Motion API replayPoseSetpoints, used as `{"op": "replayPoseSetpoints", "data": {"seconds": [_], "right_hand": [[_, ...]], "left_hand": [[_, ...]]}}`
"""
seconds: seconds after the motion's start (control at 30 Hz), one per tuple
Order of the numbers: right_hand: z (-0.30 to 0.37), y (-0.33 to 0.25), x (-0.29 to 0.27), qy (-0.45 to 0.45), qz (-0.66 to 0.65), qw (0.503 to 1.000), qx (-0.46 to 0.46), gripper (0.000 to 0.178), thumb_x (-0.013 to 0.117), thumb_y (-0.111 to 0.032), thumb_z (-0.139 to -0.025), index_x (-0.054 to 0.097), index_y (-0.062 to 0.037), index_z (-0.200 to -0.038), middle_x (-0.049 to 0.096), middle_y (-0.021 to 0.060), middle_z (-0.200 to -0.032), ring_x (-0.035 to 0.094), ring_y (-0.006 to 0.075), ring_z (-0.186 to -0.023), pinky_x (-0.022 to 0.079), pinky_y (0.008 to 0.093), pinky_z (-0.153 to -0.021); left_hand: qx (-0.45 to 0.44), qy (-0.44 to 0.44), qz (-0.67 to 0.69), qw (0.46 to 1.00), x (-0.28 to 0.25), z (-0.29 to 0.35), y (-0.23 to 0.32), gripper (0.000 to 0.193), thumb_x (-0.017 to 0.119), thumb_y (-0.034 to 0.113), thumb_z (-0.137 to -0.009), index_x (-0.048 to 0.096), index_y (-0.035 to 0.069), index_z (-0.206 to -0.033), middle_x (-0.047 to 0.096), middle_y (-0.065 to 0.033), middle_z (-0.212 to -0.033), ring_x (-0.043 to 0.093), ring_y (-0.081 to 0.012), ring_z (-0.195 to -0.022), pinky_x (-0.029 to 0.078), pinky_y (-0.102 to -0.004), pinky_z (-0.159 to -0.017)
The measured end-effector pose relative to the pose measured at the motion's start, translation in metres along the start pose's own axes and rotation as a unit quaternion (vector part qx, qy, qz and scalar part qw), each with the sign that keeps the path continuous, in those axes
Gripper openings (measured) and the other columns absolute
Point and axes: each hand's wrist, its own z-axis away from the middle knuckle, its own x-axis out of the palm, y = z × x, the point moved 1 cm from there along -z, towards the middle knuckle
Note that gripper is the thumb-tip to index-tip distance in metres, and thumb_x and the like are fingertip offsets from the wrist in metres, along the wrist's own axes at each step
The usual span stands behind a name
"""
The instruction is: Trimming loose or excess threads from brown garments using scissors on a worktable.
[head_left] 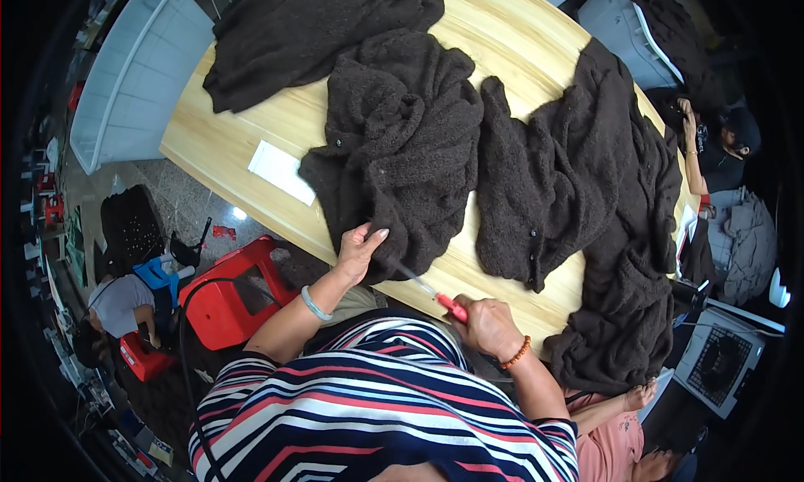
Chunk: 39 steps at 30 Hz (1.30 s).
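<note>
A dark brown knitted cardigan (410, 139) lies bunched up on the wooden table in front of me, with small buttons on it. My left hand (358, 252) pinches its near edge between thumb and fingers. In my right hand (490, 327) is a red-handled tool (450, 306) with a thin metal shaft. The shaft points up and left toward the cloth by my left hand; its tip is too blurred to make out, and I cannot tell if it touches the knit.
More dark knitted garments lie on the table (280, 122), at the far left (327, 30) and along the right (569, 155). A white paper slip (281, 171) is left of the cardigan. Red stools (226, 310) and a plastic bin (134, 80) stand at left. Other people sit left and right.
</note>
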Motion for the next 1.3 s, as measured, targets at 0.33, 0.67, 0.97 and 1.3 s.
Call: {"op": "replayPoseSetpoints", "data": {"seconds": [0.33,0.67,0.97,1.3], "right_hand": [[-0.009,0.011,0.004,0.086,-0.026,0.996,0.018,0.022,0.064,-0.024,-0.083,0.059,-0.0057,-0.093,0.062,0.0181,-0.067,0.063,0.0352,-0.065,0.05,0.0436,-0.061],[-0.01,0.0,-0.002,0.043,-0.013,0.998,0.046,0.023,0.062,-0.026,-0.085,0.063,-0.0048,-0.094,0.064,0.0195,-0.066,0.066,0.0356,-0.066,0.053,0.0431,-0.062],[-0.011,0.006,0.007,0.107,-0.043,0.993,-0.007,0.018,0.064,-0.019,-0.082,0.059,-0.0057,-0.092,0.063,0.0178,-0.069,0.064,0.0348,-0.068,0.051,0.0451,-0.063],[-0.026,-0.004,0.003,0.145,-0.034,0.989,0.016,0.018,0.064,-0.021,-0.082,0.061,-0.0049,-0.088,0.062,0.0182,-0.063,0.064,0.0352,-0.061,0.051,0.0437,-0.058]], "left_hand": [[0.01,-0.016,-0.097,0.995,-0.011,-0.009,0.019,0.02,0.063,0.009,-0.09,0.065,-0.003,-0.107,0.067,-0.0021,-0.096,0.061,-0.0089,-0.085,0.05,-0.024,-0.08],[0.026,0.002,-0.228,0.973,-0.019,0.0,0.008,0.014,0.064,0.01,-0.09,0.068,-0.003,-0.093,0.066,0.0014,-0.085,0.055,-0.0041,-0.076,0.047,-0.0212,-0.069],[0.095,0.042,-0.262,0.959,-0.019,-0.02,0.029,0.034,0.075,0.007,-0.08,0.06,-0.009,-0.105,0.066,-0.008,-0.091,0.059,-0.0096,-0.083,0.05,-0.0252,-0.077],[0.119,0.043,-0.305,0.944,-0.011,-0.05,0.034,0.011,0.066,0.005,-0.085,0.067,-0.004,-0.08,0.062,0.0061,-0.074,0.049,-0.0019,-0.067,0.041,-0.0199,-0.059]]}}
